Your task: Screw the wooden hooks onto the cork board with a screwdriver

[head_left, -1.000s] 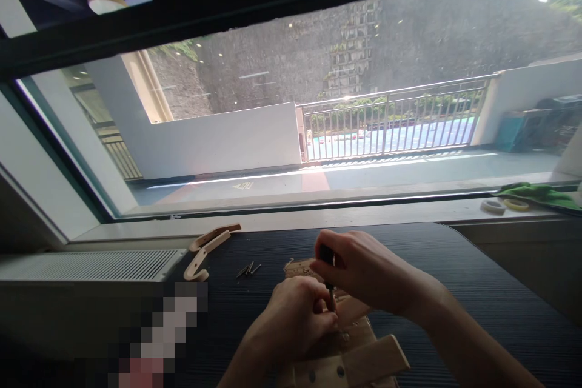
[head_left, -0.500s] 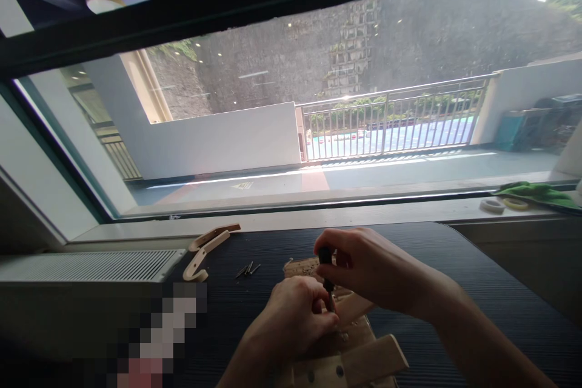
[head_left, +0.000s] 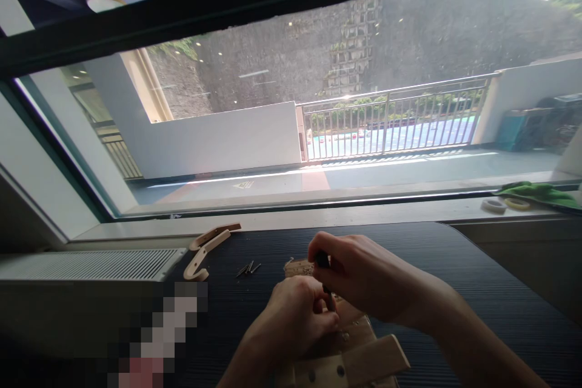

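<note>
The dark-handled screwdriver point(head_left: 322, 259) stands nearly upright over a wooden board point(head_left: 366, 332) on the black bench point(head_left: 482, 297), its handle wrapped in the right hand point(head_left: 354, 264), while the left hand point(head_left: 295, 309) bunches narrowly about the lower shaft, whether pinching it or something beneath I can't tell from here. Nearer the person, a pale wooden strip point(head_left: 375, 359) with two dark round spots lies across the board. Off to the left I see a few loose screws point(head_left: 248, 268), then two curved wooden hooks point(head_left: 207, 254) near the windowsill point(head_left: 291, 222), which carries a green cloth point(head_left: 541, 195) at its right end.
</note>
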Tool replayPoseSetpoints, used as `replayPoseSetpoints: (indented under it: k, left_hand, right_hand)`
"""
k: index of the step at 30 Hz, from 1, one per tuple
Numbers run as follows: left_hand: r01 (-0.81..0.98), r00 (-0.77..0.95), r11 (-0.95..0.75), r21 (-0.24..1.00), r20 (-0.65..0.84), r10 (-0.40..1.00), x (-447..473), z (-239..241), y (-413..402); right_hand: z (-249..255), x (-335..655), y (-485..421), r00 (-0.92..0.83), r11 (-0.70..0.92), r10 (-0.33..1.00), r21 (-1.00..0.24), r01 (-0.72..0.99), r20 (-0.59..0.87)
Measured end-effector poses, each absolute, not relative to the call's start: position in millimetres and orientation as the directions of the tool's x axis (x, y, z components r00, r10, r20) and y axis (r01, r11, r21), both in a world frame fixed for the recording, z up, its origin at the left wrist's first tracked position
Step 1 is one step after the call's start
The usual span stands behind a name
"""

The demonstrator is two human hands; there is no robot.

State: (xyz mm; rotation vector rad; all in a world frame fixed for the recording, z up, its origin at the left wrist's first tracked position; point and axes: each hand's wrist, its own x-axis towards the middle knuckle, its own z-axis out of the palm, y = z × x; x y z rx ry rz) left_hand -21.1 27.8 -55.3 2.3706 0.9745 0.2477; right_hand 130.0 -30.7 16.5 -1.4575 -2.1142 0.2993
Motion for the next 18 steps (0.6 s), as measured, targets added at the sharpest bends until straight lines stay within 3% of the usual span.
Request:
replayPoseSetpoints:
  k: [8, 13, 18]
  left_hand:
    - [0.543, 0.749, -0.593, 0.594, -0.023, 0.662, -20.8, -57.0, 29.7]
    - [0.574, 0.726, -0.601, 0.555, -0.006, 0.688, -21.3, -56.5, 29.1]
    - [0.592, 0.722, -0.606, 0.530, -0.016, 0.691, -20.4, -52.6, 27.5]
  right_hand:
    - [10.9, 135.8, -26.6, -0.210, 0.332, 0.923, -0.392, 0.858, 0.322]
    - [12.7, 131.2, -30.0, -0.297, 0.412, 0.905, -0.457, 0.788, 0.303]
    - [16.8, 130.2, -31.6, -0.294, 0.387, 0.919, -0.458, 0.800, 0.264]
